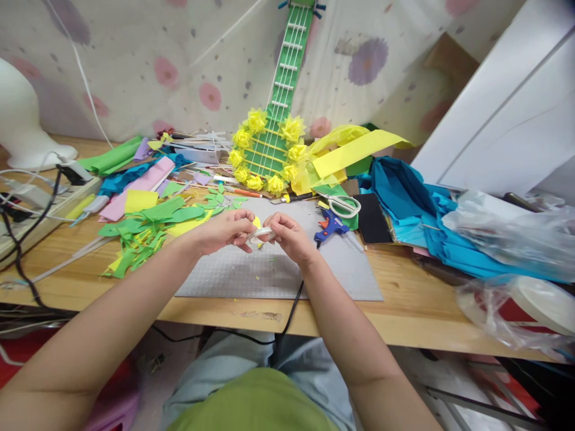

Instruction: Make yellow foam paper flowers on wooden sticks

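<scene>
Above the grey cutting mat [233,278], my two hands meet around a small white ring that looks like a roll of tape [259,234]. My right hand [290,236] pinches its right side between thumb and fingers. At the left edge of the ring, the fingers of my left hand [227,230] are bent and pressed together; whether they grip a loose end is too small to tell. A bit of yellow paper [257,222] shows just behind the ring. Small green and yellow scraps dot the mat below.
Behind the mat leans a green paper guitar [269,149] with yellow paper flowers. A blue glue gun [331,225] and scissors [344,206] lie to the right, near blue crepe paper [399,188]. Green leaf cutouts [148,230] pile up on the left. A black cord [294,308] crosses the table edge.
</scene>
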A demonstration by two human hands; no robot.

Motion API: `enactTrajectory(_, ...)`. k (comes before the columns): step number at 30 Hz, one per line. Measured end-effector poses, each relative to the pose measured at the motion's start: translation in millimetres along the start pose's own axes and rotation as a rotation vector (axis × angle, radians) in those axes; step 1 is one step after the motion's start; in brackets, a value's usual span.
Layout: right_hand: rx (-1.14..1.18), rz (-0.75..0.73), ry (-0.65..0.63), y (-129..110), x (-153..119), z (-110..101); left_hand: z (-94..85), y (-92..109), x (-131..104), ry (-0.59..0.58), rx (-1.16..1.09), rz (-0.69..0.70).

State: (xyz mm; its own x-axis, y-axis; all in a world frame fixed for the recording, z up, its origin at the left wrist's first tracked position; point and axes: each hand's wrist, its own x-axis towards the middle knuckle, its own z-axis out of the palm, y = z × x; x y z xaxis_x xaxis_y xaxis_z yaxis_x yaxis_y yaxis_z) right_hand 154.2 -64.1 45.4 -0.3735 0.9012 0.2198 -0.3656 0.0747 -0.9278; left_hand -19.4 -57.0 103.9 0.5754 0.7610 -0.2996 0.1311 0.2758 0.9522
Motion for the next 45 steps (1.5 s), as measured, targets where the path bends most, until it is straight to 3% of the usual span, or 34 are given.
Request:
enactTrajectory(14, -0.039, 0.051, -0.008, 1.0, -0.1, 1.0, 3.0, 0.3, 1.8, 0.077, 0.128, 0.0)
enactTrajectory(19, -0.139, 0.11, -0.074, 0.3, -0.2, 1.7, 2.8, -1.8, 2.7, 0.093, 0.118, -0.009)
enactTrajectory(25, -0.069, 0.133, -0.029, 1.2, -0.2, 0.0, 0.9, -1.2, -0.5, 0.053, 0.051, -0.065)
enactTrajectory(37, 0.072, 0.106, -0.13, 6.8, -1.0, -4.0, -5.2, -1.2, -3.5, -0.026, 0.106, -0.04)
enactTrajectory(45, 0.121, 0.131, -0.113, 5.6, -0.9, -2.6, -5.3, 1.4, -4.9, -0.032, 0.077, -0.067)
